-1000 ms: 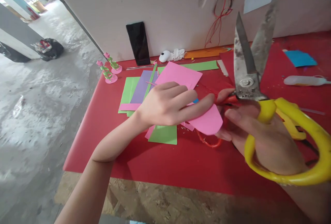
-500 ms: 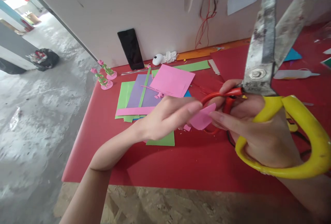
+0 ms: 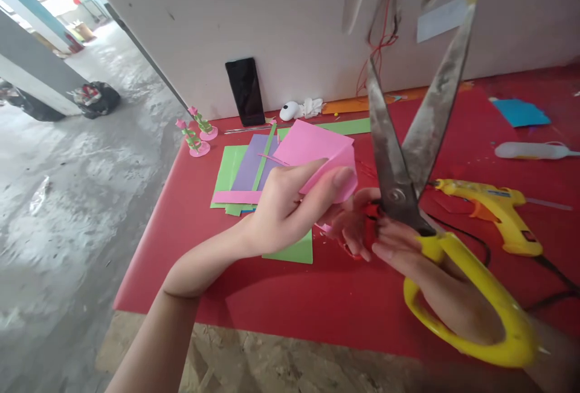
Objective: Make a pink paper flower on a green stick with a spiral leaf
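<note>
My left hand (image 3: pixel 290 208) pinches a small piece of pink paper (image 3: pixel 348 160) between thumb and fingers, above the red tabletop. To its right, my right hand (image 3: pixel 435 275) grips large scissors (image 3: pixel 399 190) with one yellow and one red handle. The blades point up and stand spread apart, with no paper between them. Under and behind my left hand lie a pink sheet (image 3: pixel 303 139), a purple sheet (image 3: pixel 249 160) and green paper (image 3: pixel 294 253). A pink strip (image 3: pixel 235 197) lies across the pile.
Two small paper flowers (image 3: pixel 193 139) stand at the left table edge. A black phone (image 3: pixel 245 90) leans on the back panel beside a white round object (image 3: pixel 289 110). On the right lie a yellow glue gun (image 3: pixel 493 193) with its cord, a white bottle (image 3: pixel 528 150) and blue paper (image 3: pixel 521 112).
My left hand has taken the pink piece from my right fingers and turned it up. The scissors have shifted left and lower, and the view has turned right, uncovering the glue gun.
</note>
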`<state>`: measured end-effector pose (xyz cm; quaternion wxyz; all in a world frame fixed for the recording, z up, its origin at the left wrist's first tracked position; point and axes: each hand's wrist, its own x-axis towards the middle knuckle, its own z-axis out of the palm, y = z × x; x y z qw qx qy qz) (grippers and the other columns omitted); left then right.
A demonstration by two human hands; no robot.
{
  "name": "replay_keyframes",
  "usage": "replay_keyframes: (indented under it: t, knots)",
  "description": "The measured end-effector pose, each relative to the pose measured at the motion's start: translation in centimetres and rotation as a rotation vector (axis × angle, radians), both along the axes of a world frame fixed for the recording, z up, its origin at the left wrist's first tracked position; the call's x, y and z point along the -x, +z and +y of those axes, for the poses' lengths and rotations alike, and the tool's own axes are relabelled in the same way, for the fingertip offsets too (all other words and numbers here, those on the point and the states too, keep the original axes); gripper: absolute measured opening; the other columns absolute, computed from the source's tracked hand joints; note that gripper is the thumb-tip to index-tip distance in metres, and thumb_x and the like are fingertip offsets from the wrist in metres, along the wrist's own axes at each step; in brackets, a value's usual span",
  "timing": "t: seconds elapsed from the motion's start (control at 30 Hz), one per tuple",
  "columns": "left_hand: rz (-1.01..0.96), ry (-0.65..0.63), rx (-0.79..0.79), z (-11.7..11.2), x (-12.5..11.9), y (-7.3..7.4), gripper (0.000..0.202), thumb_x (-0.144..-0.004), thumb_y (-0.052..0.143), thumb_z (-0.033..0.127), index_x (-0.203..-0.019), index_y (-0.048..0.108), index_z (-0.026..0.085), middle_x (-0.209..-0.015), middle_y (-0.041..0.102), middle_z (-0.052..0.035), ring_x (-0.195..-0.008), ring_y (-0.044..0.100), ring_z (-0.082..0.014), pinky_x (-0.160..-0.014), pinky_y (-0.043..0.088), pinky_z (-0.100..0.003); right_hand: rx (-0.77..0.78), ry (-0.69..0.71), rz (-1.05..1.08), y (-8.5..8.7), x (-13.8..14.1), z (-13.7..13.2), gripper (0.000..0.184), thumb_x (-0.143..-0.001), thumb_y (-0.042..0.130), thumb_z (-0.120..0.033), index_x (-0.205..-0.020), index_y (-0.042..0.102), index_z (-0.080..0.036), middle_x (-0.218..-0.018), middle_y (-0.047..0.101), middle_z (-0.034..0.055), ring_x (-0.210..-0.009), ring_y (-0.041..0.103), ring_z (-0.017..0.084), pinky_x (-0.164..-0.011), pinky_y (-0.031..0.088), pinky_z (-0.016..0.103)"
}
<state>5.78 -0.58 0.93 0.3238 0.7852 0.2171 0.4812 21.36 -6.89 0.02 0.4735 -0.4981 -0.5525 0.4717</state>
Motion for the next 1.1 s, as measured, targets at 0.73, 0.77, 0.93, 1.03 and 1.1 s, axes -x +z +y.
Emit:
replay_keyframes:
  t: [0.73,0.77,0.93,1.03,1.1]
  knots:
    - [0.606,-0.082,-0.450,-0.2,-0.4,-1.0,0.044,-0.099,0.036,0.031,-0.063,0.055,0.015,-0.048,0.050,0.0023,-0.041,0.039,-0.0067,-0.043,0.030,-0.021,-0.132,-0.092,0.046,0.1,-1.1,-0.1,0.024,-0.080,0.063,-0.018,-0.090,0.044,-0.030,-0.072,0.057,-0.0055,-0.065,0.058,0.012,-0.063,0.052,0.025]
    - [0.615,-0.082,-0.445,-0.2,-0.4,-1.0,0.044,-0.099,0.035,0.031,-0.065,0.056,0.015,-0.049,0.052,0.0016,-0.042,0.040,-0.0070,-0.043,0.030,-0.022,-0.125,-0.111,0.051,0.3,-1.0,-0.1,0.024,-0.080,0.063,-0.019,-0.089,0.044,-0.030,-0.071,0.056,-0.0051,-0.065,0.058,0.012,-0.063,0.053,0.025]
    - [0.578,-0.115,-0.356,-0.6,-0.4,-0.4,0.042,-0.098,0.039,0.031,-0.063,0.055,0.015,-0.045,0.047,0.0036,-0.040,0.035,-0.0070,-0.041,0.029,-0.023,-0.079,-0.158,0.035,0.9,-1.1,0.0,0.020,-0.076,0.058,-0.017,-0.085,0.044,-0.028,-0.072,0.056,-0.0022,-0.064,0.060,0.014,-0.059,0.053,0.027]
    - [0.556,-0.169,-0.215,-0.9,-0.1,0.5,0.039,-0.097,0.043,0.029,-0.064,0.055,0.014,-0.047,0.047,0.0049,-0.041,0.036,-0.0051,-0.042,0.032,-0.021,-0.096,-0.147,0.078,0.7,-1.8,0.4,0.021,-0.078,0.057,-0.015,-0.087,0.043,-0.028,-0.068,0.055,-0.0039,-0.060,0.057,0.013,-0.055,0.051,0.026]
    - [0.496,-0.171,-0.120,-1.0,0.1,0.9,0.035,-0.096,0.045,0.027,-0.065,0.054,0.015,-0.048,0.047,0.0063,-0.041,0.038,-0.0035,-0.042,0.033,-0.018,-0.085,-0.146,0.116,0.5,-2.0,0.6,0.021,-0.079,0.058,-0.014,-0.088,0.045,-0.028,-0.069,0.056,-0.0049,-0.059,0.056,0.011,-0.055,0.052,0.024]
